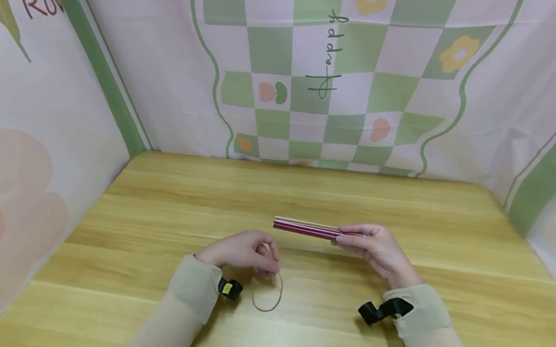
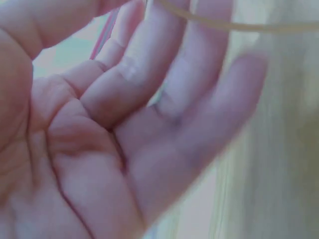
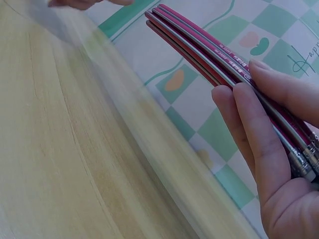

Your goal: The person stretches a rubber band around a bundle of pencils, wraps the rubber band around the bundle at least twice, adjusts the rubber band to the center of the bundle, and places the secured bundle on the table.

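Pencils [image 1: 305, 230], one bundle: on my remote feed I had them just right of centre in the head view, pinched between the right hand's [image 1: 382, 249] thumb and fingers. Rubber band [image 1: 264, 311], one: lower centre, a loop hanging from the left hand's [image 1: 246, 251] pinch (contact partly hidden from me). Table [image 1: 311, 338], wooden: beneath both.

The back curtain [image 1: 316, 47] reads "Happy" — left curtain [image 1: 71, 112] "Ro" — pencils [image 3: 199, 47] "No.", digits unclear.

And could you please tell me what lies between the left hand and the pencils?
In the head view, only bare tabletop shows between the left hand and the pencils.
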The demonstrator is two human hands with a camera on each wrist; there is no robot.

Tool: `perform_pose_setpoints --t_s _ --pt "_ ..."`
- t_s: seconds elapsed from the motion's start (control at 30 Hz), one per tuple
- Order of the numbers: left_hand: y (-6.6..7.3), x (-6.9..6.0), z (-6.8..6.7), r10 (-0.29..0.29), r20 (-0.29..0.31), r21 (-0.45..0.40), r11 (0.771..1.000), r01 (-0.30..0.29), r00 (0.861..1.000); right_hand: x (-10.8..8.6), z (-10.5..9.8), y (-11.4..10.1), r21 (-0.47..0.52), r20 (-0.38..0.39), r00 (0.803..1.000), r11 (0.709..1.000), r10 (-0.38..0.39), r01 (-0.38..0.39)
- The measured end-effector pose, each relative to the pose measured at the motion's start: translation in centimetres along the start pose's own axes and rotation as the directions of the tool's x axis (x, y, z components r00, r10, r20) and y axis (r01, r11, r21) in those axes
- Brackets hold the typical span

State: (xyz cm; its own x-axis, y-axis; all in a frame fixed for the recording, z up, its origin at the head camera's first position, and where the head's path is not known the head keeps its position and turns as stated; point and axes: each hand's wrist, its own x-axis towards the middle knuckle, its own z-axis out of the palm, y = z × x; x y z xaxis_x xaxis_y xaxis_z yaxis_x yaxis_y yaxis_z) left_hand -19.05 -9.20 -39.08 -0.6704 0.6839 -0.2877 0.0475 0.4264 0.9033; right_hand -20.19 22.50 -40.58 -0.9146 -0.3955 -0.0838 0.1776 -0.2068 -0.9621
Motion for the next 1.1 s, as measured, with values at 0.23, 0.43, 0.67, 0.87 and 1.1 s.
perform_pose_setpoints --t_s 0.23,0.43,0.67,0.87,1.1 --pt "0.72 -0.41 -0.20 0.066 0.070 -0.219 0.974 -0.049 0.995 -0.04 -0.03 -0.01 0.005 0.018 1.000 1.000 -0.006 0.006" --pt "0.64 -0.40 -0.46 0.089 -0.007 -0.346 0.934 -0.086 0.996 -0.05 -0.07 0.05 0.007 0.019 1.000 1.000 -0.011 0.011" --pt "0.85 -0.41 -0.58 0.021 -0.140 -0.381 0.922 -0.074 0.990 -0.08 -0.14 0.02 0.002 0.016 1.000 1.000 -0.015 0.015" --pt "0.77 -0.13 -0.67 -0.008 -0.223 -0.403 0.911 -0.085 0.975 -0.06 -0.15 0.05 0.000 0.014 1.000 1.000 -0.017 0.017" --pt "0.74 0.06 -0.82 0.013 -0.300 -0.389 0.912 -0.135 0.954 -0.04 -0.21 0.09 -0.002 0.016 1.000 1.000 -0.016 0.016"
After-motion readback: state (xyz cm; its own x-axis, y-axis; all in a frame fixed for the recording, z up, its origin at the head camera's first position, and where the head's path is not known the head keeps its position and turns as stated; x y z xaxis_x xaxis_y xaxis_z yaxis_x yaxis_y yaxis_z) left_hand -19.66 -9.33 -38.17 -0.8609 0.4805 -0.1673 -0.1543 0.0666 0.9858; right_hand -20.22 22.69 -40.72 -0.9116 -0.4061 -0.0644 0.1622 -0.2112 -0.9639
